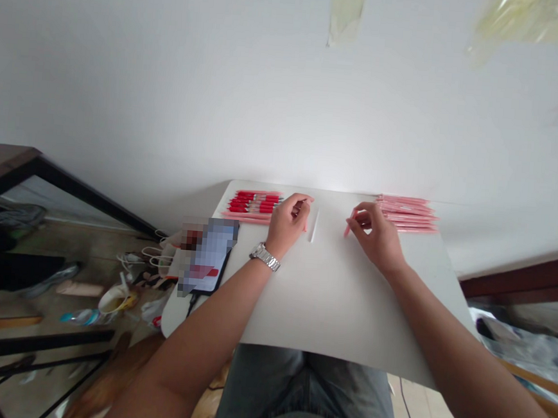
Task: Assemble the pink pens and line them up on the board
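My left hand (pixel 292 218), with a metal watch (pixel 265 257) at the wrist, is closed around a slim pink pen part (pixel 305 225). Across from it, my right hand (pixel 376 233) pinches another pink pen part (pixel 350 223) between thumb and fingertips. A thin white stick (pixel 315 226), perhaps a pen refill, lies on the table just right of my left hand. Several red pens (pixel 253 203) and pink pens lie in a row beyond my left wrist. Behind my right hand is a pile of slim pink pens (pixel 409 214).
The small white table (pixel 322 302) stands against a wall. A phone (pixel 212 255) with a cable lies at its left edge. On the floor to the left are a cup (pixel 113 299), a bottle (pixel 80 317) and cords. Plastic bags (pixel 519 347) sit low on the right.
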Motion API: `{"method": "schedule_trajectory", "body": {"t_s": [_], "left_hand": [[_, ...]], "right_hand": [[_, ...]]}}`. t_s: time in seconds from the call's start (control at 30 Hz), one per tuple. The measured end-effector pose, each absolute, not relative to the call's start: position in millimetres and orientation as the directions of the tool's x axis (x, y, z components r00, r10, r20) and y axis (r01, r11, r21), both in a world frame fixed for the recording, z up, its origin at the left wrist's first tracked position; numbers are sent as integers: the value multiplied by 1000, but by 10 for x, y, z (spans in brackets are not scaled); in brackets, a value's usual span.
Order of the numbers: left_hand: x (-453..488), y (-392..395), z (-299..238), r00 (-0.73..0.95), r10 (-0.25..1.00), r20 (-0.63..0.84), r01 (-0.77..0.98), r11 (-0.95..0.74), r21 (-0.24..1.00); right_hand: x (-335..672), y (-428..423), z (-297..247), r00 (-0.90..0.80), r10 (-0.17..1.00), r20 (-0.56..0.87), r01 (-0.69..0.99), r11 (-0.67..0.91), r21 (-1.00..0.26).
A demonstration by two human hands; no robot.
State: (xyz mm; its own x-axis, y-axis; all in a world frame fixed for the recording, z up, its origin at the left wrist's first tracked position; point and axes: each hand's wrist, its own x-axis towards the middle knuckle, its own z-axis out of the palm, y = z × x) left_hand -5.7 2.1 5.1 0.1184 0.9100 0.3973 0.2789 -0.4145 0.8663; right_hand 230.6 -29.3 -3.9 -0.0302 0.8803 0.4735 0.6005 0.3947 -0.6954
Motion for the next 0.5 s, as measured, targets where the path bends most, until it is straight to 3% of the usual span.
{"method": "schedule_trajectory", "body": {"t_s": [0.27, 0.5], "left_hand": [[-54, 14, 54, 120, 907, 403, 290, -420, 860], [-61, 18, 52, 118, 907, 405, 300, -421, 856]], "right_hand": [[2274, -317, -20, 102, 833, 544, 482, 437, -759], [2260, -331, 0, 118, 822, 557, 509, 432, -744]]}}
